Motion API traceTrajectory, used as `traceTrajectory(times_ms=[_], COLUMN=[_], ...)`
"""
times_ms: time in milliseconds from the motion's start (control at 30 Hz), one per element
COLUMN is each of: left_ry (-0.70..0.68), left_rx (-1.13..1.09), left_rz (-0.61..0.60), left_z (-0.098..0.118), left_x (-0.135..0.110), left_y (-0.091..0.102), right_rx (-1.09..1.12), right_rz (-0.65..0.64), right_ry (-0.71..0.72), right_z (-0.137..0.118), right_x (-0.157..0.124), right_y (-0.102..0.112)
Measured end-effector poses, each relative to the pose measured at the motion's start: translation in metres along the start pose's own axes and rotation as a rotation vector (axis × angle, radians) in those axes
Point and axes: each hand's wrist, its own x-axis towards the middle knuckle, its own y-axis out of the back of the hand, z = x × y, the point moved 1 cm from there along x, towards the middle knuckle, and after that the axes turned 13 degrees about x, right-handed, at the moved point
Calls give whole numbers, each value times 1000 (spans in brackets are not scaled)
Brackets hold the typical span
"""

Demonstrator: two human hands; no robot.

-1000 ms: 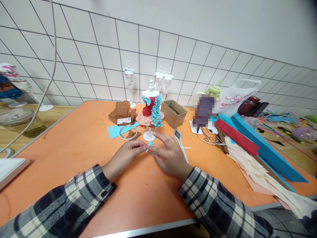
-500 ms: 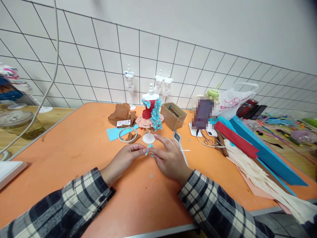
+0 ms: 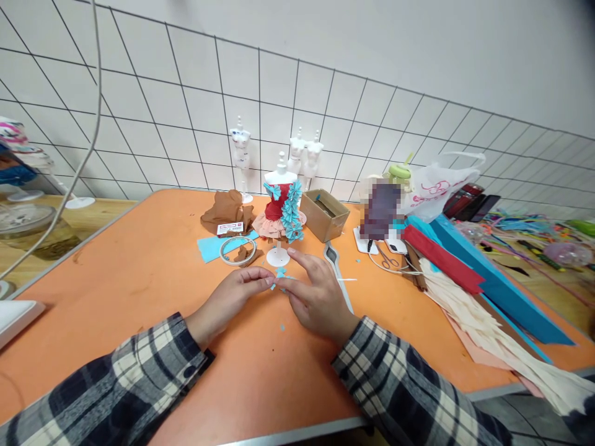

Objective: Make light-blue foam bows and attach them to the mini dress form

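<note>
Both my hands meet at the middle of the orange table (image 3: 153,266). My left hand (image 3: 232,297) and my right hand (image 3: 316,294) pinch a small blue paper piece (image 3: 281,273) between their fingertips, low over the tabletop. Just behind them stands a small white mannequin (image 3: 280,204) wearing a red bodice, a pink skirt and blue paper ruffles. A tiny blue scrap (image 3: 281,326) lies on the table below my hands.
Behind lie a tape ring (image 3: 238,251), brown cloth (image 3: 225,210), a blue sheet (image 3: 209,246), a cardboard box (image 3: 325,215) and bare mannequins (image 3: 242,152). Scissors (image 3: 388,255), red, blue and cream crepe paper (image 3: 465,272) and a plastic bag (image 3: 434,183) fill the right side.
My hands stay together on the blue piece and have barely shifted; the view has moved slightly.
</note>
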Motion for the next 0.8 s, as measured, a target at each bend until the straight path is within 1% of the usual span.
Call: traceTrajectory(times_ms=[133, 233, 300, 367, 433, 533, 633, 700, 800], left_ry=[2, -32, -76, -151, -266, -491, -681, -767, -852], left_rx=[-70, -119, -105, -19, 148, 496, 784, 888, 949], left_rz=[-17, -68, -116, -131, -71, 140, 329, 395, 445], left_z=[0, 1, 3, 4, 6, 9, 11, 13, 16], left_x=[-2, -3, -4, -5, -6, -9, -13, -16, -21], left_y=[-2, -2, -3, -3, -3, -3, -4, -3, 0], right_rx=[4, 72, 159, 236, 258, 228, 191, 152, 121], right_rz=[-19, -37, -10, 41, 102, 171, 160, 143, 143], right_ry=[-64, -103, -141, -179, -213, -230, -188, -150, -120], right_z=[1, 3, 4, 6, 7, 6, 3, -1, -6], right_x=[-1, -1, -1, -1, -1, -1, -1, -1, -1], right_y=[-2, -3, -4, -4, -4, -4, -4, -2, 0])
